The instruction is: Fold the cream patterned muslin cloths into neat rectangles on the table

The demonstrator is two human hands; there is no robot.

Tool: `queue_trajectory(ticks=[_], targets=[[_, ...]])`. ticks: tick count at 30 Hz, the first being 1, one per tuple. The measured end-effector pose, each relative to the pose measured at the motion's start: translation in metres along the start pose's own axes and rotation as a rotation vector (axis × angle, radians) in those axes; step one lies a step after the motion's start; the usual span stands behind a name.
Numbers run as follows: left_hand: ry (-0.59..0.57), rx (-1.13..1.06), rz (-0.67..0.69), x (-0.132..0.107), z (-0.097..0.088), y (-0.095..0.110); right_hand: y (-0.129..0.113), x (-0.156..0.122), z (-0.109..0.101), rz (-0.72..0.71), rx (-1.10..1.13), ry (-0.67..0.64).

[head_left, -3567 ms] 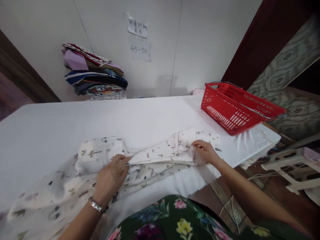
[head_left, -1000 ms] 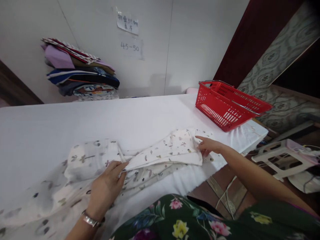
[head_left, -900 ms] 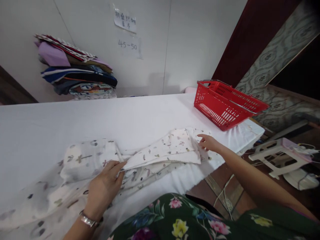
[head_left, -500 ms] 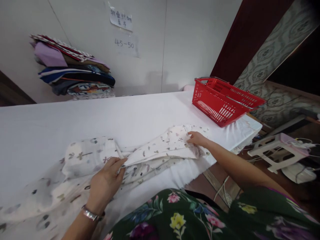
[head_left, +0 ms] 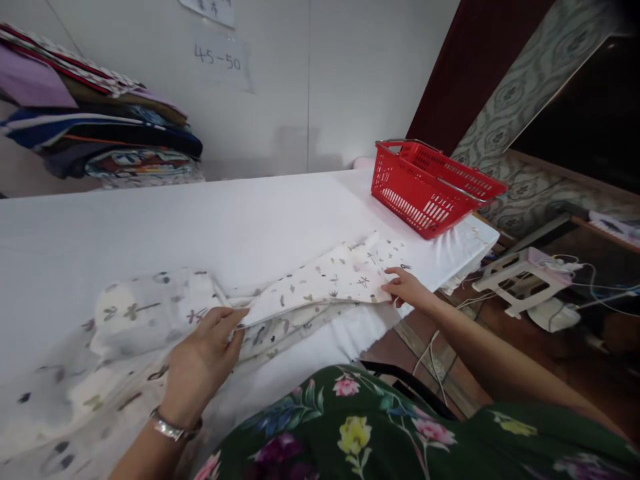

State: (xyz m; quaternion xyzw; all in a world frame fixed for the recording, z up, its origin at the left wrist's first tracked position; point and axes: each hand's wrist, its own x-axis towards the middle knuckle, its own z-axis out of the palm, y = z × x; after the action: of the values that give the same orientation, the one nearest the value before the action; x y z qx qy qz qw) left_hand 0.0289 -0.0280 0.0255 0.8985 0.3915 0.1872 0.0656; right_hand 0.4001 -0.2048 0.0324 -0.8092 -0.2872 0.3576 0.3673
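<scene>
The spotted cloth lies on the white table, just in front of the red basket. The right hand, near the basket, pinches the cloth's end. The left hand, far from the basket, pinches the fold. The end sits by the table edge, so a loose pinch could let it slide off and spoil the fold.

The left hand lies knuckles up at about ten o'clock from the torso, thumb and fingers pinched together and pointing toward one o'clock. The right arm stretches nearly straight toward one o'clock, and the right hand is palm down, fingertips pinched.
</scene>
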Motion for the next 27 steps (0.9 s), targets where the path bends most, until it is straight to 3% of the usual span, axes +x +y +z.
queue_trajectory(ticks=[8, 22, 27], targets=[[0.006, -0.008, -0.016, -0.003, 0.001, -0.002, -0.002, 0.003, 0.006, -0.023, 0.208, 0.01], [0.027, -0.04, -0.018, -0.004, 0.004, -0.005, 0.022, 0.005, 0.013, 0.035, -0.236, 0.08], [0.028, -0.038, -0.022, -0.004, 0.004, -0.005, 0.02, 0.004, 0.016, 0.074, -0.208, 0.055]])
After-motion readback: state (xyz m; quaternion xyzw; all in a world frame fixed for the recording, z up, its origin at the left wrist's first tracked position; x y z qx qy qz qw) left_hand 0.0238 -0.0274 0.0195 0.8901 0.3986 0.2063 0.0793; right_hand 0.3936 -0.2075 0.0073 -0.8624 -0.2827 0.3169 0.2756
